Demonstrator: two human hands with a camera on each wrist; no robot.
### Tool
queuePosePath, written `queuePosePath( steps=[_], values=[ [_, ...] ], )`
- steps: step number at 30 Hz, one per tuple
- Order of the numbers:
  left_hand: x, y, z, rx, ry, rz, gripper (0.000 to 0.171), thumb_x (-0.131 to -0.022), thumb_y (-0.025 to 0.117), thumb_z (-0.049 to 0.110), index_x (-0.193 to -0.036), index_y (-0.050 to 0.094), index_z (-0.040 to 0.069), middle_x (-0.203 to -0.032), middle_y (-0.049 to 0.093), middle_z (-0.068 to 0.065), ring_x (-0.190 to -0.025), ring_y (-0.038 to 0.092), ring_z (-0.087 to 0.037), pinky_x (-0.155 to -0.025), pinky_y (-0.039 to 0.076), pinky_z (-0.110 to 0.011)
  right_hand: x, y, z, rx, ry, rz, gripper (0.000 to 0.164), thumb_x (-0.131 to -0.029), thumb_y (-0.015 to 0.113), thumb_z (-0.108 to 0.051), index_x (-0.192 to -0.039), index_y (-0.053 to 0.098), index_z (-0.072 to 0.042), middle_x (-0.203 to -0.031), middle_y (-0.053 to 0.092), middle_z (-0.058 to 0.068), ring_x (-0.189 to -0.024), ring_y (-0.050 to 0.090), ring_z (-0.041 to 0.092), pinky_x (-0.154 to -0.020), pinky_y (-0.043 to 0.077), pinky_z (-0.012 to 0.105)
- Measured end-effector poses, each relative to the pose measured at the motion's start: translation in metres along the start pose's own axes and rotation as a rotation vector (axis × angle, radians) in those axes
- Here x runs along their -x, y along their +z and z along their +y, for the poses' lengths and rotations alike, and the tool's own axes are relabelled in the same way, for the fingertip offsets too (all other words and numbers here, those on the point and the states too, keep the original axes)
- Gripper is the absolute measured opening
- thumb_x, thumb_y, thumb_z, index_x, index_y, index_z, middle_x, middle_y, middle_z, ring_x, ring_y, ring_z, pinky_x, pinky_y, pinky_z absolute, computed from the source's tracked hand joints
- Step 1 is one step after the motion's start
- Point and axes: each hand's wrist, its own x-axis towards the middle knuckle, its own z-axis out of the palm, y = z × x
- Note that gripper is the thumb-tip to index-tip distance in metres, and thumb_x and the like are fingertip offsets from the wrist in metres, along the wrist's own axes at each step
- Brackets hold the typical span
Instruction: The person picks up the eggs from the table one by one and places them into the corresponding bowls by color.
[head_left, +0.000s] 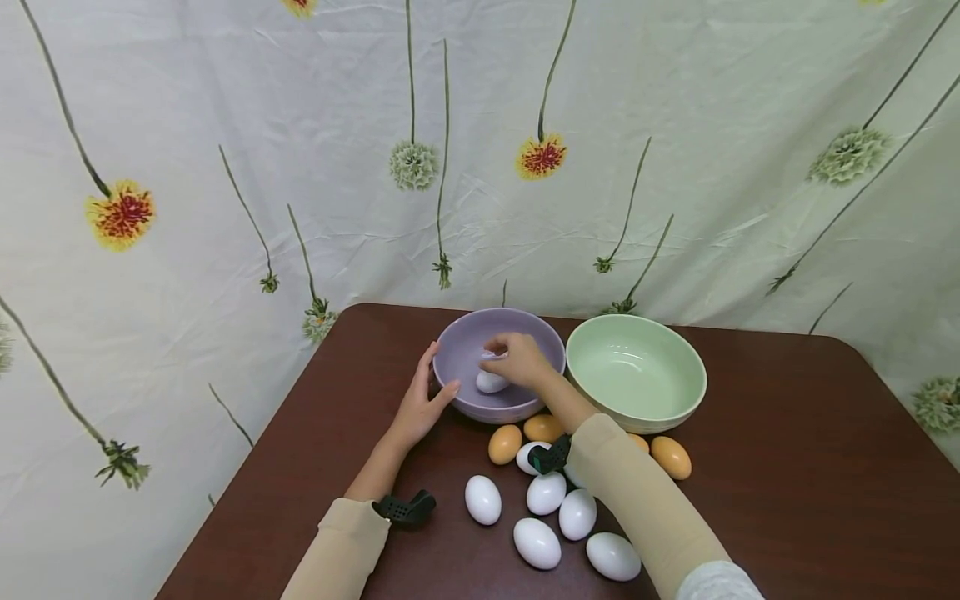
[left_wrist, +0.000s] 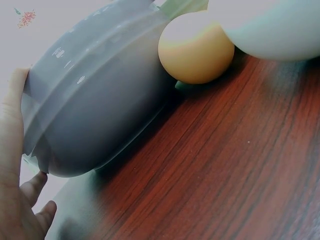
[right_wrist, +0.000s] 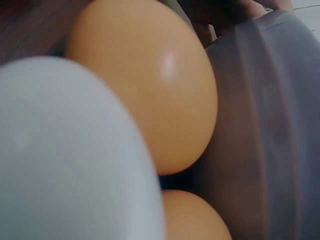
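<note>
Inside the purple bowl, my right hand reaches down and pinches a white egg between thumb and fingers, low over the bowl's floor. The hand partly covers that egg. My left hand holds the same bowl from the left, thumb at the near side and fingers along the outer wall; the left wrist view shows fingers against the wall of the bowl. Brown eggs lie just in front of the bowl, and one brown egg fills much of the right wrist view beside a white egg.
A pale green bowl stands right beside the purple one. Several white eggs lie loose on the dark brown table, partly under my right forearm. Another brown egg is in front of the green bowl. Behind hangs a flowered cloth.
</note>
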Motion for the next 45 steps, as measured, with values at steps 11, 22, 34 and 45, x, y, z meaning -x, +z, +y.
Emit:
queuePosePath(
  steps=[11, 22, 34, 45],
  values=[
    [-0.001, 0.001, 0.0, 0.008, 0.009, 0.008, 0.075, -0.096, 0.059, 0.01, -0.153, 0.014, -0.005, -0.158, 0.017, -0.024, -0.137, 0.029, -0.047, -0.111, 0.024, -0.055, 0.008, -0.008, -0.003, -0.137, -0.027, 0.065, 0.03, -0.087, 0.072, -0.012, -0.113, 0.069, 0.004, -0.11, 0.069, 0.016, -0.102, 0.065, 0.028, -0.086, 0.051, 0.038],
    [-0.001, -0.001, -0.009, 0.013, 0.017, 0.026, 0.074, -0.095, 0.06, 0.01, -0.153, 0.015, -0.003, -0.158, 0.017, -0.024, -0.138, 0.029, -0.047, -0.11, 0.025, -0.056, 0.025, -0.022, -0.003, -0.176, -0.068, 0.056, 0.033, -0.089, 0.071, -0.013, -0.114, 0.067, 0.006, -0.11, 0.068, 0.018, -0.102, 0.064, 0.027, -0.089, 0.051, 0.035],
    [0.0, 0.002, 0.001, -0.01, 0.012, 0.015, 0.074, -0.094, 0.059, 0.007, -0.152, 0.015, -0.006, -0.157, 0.016, -0.027, -0.137, 0.028, -0.049, -0.11, 0.025, -0.057, 0.059, -0.043, -0.007, -0.251, -0.068, 0.048, 0.031, -0.089, 0.071, -0.013, -0.115, 0.068, 0.003, -0.112, 0.067, 0.022, -0.103, 0.064, 0.027, -0.09, 0.05, 0.04],
    [-0.007, 0.004, -0.031, 0.013, 0.014, 0.033, 0.075, -0.095, 0.061, 0.012, -0.155, 0.016, 0.003, -0.159, 0.016, -0.02, -0.139, 0.027, -0.045, -0.11, 0.024, -0.056, 0.087, -0.058, -0.004, -0.251, -0.099, 0.038, 0.03, -0.09, 0.07, -0.017, -0.115, 0.068, 0.001, -0.111, 0.067, 0.02, -0.103, 0.063, 0.027, -0.089, 0.049, 0.042]
  ],
)
